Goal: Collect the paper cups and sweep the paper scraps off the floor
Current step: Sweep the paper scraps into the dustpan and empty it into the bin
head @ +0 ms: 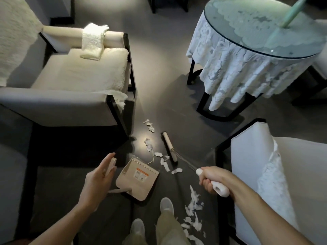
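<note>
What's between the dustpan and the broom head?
Head view: a few white paper scraps lie scattered between the dustpan and the broom head.

A lounge or reception room: cushioned armchairs (70, 76) stand around a glass-topped round table (261, 30) draped in lace.
</note>
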`<move>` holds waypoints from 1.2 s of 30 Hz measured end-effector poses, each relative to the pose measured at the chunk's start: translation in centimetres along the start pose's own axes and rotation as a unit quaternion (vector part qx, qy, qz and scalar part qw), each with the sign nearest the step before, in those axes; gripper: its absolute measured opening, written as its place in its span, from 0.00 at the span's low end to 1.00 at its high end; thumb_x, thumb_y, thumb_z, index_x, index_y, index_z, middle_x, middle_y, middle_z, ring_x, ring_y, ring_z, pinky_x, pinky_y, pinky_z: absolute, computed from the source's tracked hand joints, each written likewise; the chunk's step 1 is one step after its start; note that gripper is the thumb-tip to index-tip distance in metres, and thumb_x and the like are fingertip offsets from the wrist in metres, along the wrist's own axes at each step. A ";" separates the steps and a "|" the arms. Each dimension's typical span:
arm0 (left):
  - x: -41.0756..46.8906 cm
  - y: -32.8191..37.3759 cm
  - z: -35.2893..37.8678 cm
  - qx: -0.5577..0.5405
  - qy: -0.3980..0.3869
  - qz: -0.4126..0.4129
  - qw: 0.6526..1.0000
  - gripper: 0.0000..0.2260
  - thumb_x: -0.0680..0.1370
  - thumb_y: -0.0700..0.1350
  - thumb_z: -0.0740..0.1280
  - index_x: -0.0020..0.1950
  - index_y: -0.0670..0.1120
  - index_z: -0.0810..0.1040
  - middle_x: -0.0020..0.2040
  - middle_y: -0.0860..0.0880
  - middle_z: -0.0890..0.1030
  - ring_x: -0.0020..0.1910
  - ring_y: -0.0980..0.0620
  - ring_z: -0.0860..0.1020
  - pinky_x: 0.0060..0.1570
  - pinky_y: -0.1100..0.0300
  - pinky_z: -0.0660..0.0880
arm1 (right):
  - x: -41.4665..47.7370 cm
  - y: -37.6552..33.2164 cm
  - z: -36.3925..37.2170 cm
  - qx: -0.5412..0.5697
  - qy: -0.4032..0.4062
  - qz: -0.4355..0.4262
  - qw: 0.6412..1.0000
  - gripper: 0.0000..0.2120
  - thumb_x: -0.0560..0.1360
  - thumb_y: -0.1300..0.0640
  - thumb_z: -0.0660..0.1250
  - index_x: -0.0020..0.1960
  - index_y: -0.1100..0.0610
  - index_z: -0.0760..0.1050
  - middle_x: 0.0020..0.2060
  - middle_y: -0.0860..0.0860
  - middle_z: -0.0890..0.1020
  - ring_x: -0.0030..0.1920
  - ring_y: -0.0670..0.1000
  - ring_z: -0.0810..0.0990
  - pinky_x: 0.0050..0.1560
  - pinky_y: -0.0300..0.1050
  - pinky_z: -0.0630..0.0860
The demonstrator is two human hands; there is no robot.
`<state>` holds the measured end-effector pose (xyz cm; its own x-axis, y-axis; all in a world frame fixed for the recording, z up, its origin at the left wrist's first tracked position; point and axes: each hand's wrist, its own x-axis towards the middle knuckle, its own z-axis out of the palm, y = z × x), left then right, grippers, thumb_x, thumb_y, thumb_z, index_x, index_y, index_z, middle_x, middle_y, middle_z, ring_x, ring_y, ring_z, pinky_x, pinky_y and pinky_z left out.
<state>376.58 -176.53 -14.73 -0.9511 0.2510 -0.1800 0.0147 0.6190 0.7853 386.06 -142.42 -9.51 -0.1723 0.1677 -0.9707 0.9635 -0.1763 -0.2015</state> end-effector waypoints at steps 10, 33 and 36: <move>-2.5 -0.3 -1.6 -0.016 0.068 -0.037 0.997 0.26 0.75 0.40 0.68 0.63 0.68 0.69 0.47 0.62 0.80 0.52 0.70 0.77 0.49 0.74 0.73 | 4.4 -9.5 0.2 -0.208 0.074 -0.146 0.964 0.15 0.71 0.69 0.57 0.53 0.54 0.68 0.26 0.53 0.72 0.23 0.47 0.67 0.24 0.37 0.64; -17.8 -1.7 -0.5 0.048 0.121 0.006 0.992 0.23 0.76 0.38 0.68 0.67 0.56 0.69 0.34 0.61 0.77 0.35 0.72 0.77 0.32 0.78 0.71 | 5.5 6.1 4.4 -0.628 0.037 -0.142 0.765 0.38 0.72 0.62 0.57 0.78 0.49 0.46 0.73 0.55 0.65 0.59 0.52 0.77 0.49 0.41 0.75; -23.5 -2.9 -0.9 0.072 0.127 0.046 0.988 0.22 0.74 0.36 0.69 0.67 0.49 0.73 0.31 0.61 0.75 0.34 0.73 0.76 0.30 0.80 0.69 | 2.3 13.9 5.7 -0.614 0.020 -0.122 0.779 0.38 0.73 0.61 0.58 0.79 0.48 0.45 0.75 0.54 0.61 0.64 0.54 0.73 0.49 0.38 0.75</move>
<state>398.59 -184.89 -12.20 -0.9902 0.1272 0.0574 0.1311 0.7070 0.6949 397.90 -150.03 -15.32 -0.3987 0.0842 -0.9132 0.3761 0.9232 -0.0791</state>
